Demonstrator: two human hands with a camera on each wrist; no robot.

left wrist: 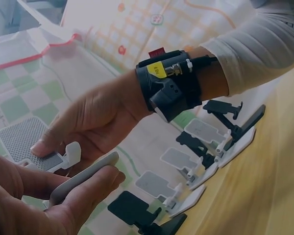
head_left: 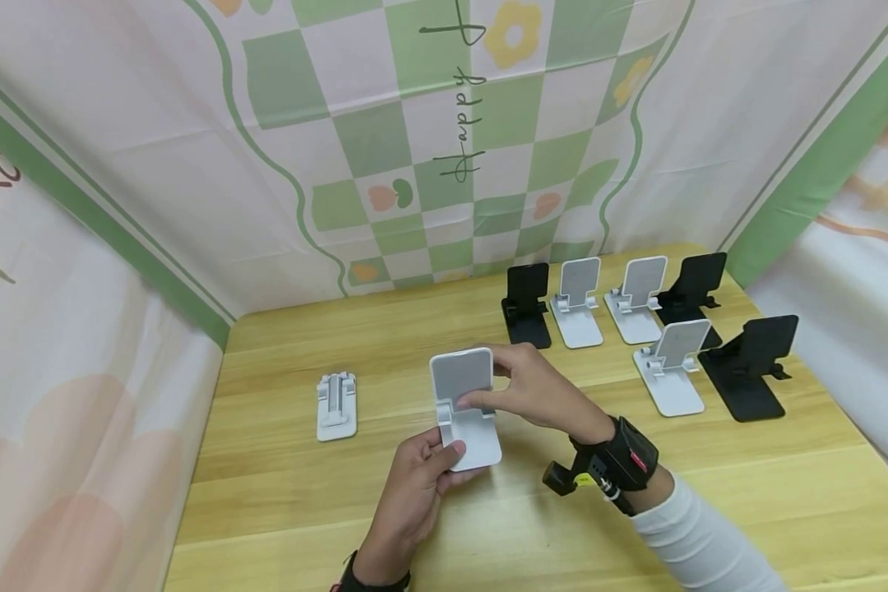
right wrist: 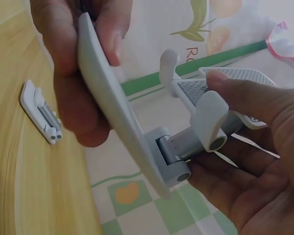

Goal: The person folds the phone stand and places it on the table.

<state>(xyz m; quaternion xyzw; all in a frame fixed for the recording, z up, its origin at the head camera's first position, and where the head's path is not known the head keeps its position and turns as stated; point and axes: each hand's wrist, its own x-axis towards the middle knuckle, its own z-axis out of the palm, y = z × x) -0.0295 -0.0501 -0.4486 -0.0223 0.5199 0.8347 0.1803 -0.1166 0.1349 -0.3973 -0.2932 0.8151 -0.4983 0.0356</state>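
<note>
A white folding phone stand is held up over the table between both hands, its back plate and arm unfolded from the base. My left hand grips the base, thumb on its upper face and fingers beneath. With the right hand I pinch the grey-padded back plate, thumb on its front and fingers behind. In the right wrist view the hinged arm joins base and plate, with two small support hooks at the plate's lower edge.
A folded white phone stand lies on the wooden table at the left. Several unfolded stands, black and white, stand at the right and back right. A patterned cloth hangs behind the table.
</note>
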